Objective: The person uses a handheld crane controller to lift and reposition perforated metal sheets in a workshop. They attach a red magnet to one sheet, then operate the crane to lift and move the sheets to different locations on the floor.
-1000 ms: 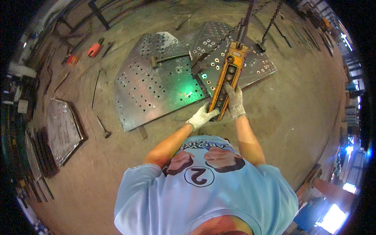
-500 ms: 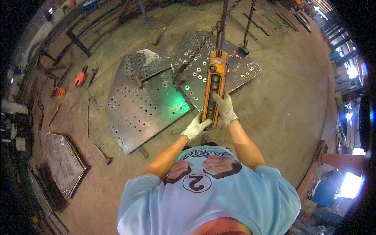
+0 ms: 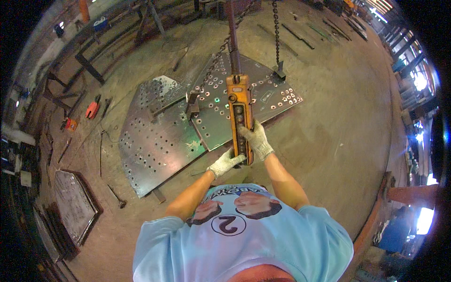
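A long yellow crane pendant control [image 3: 240, 97] with a row of dark buttons hangs upright from a cable in front of me. My left hand [image 3: 226, 163], in a pale knit glove, is closed around its lower end. On its right side my gloved right hand [image 3: 258, 142] grips it, fingers over the buttons. Beyond it lies a steel plate [image 3: 263, 89] full of holes, with a lifting clamp [image 3: 280, 71] on its far edge and another clamp [image 3: 192, 104] at its left edge. Chains [image 3: 276, 28] run up from both clamps.
A second holed plate [image 3: 157, 136] lies to the left, with a hammer [image 3: 168, 108] across it. Farther left are a red tool [image 3: 92, 110], another hammer [image 3: 118, 197] and a smaller plate [image 3: 75, 204] on the floor. Steel frames [image 3: 89, 68] stand at the back left.
The whole view has shifted, so the pendant, hands and plates all appear farther left and lower. The bright green glare on the left plate has faded. Both hands keep their hold on the pendant.
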The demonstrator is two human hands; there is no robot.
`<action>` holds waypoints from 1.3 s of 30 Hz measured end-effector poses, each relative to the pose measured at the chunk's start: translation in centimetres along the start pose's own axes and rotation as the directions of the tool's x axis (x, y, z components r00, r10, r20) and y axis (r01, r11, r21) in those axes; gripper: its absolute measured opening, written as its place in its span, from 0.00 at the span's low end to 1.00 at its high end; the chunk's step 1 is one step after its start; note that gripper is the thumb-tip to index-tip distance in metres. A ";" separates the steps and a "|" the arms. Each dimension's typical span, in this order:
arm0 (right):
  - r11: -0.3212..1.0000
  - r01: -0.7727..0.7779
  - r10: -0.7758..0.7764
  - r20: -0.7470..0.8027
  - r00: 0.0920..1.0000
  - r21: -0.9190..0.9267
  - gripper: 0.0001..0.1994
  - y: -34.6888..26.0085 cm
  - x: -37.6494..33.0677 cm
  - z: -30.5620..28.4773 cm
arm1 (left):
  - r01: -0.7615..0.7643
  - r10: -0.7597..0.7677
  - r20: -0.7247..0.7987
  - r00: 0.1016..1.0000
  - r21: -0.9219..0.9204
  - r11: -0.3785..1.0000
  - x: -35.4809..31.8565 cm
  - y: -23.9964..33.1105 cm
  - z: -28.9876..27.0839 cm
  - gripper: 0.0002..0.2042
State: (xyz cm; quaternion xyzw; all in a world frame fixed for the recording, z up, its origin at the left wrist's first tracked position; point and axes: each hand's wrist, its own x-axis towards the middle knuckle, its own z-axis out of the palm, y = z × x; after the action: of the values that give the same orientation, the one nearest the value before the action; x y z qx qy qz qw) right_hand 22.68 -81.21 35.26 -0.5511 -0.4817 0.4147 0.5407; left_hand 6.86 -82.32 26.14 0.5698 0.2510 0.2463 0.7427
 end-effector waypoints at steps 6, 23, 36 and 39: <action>0.979 0.018 -0.015 0.016 1.000 -0.202 0.26 -5.7 -3.3 -0.5 | -0.072 0.073 0.011 0.997 -0.069 0.995 -1.3 1.3 3.4 0.35; 0.994 0.057 -0.060 -0.027 0.998 -0.095 0.18 -4.8 -2.5 4.2 | -0.115 0.112 -0.025 0.993 -0.142 0.983 -2.8 0.5 -0.7 0.36; 0.995 0.094 -0.096 0.093 0.991 0.026 0.16 2.2 3.3 1.7 | -0.232 0.231 -0.132 0.964 0.007 0.973 1.4 -2.8 -3.0 0.37; 0.999 0.028 -0.024 0.100 0.995 -0.032 0.17 2.5 3.9 0.7 | -0.148 0.147 -0.176 0.973 0.008 0.989 0.9 -1.2 -1.4 0.37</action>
State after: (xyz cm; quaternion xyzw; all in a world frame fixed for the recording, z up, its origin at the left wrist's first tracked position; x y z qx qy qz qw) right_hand 22.99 -77.17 32.94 -0.5325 -0.5220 0.4263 0.5121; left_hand 6.70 -81.01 24.58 0.5610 0.2723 0.3508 0.6987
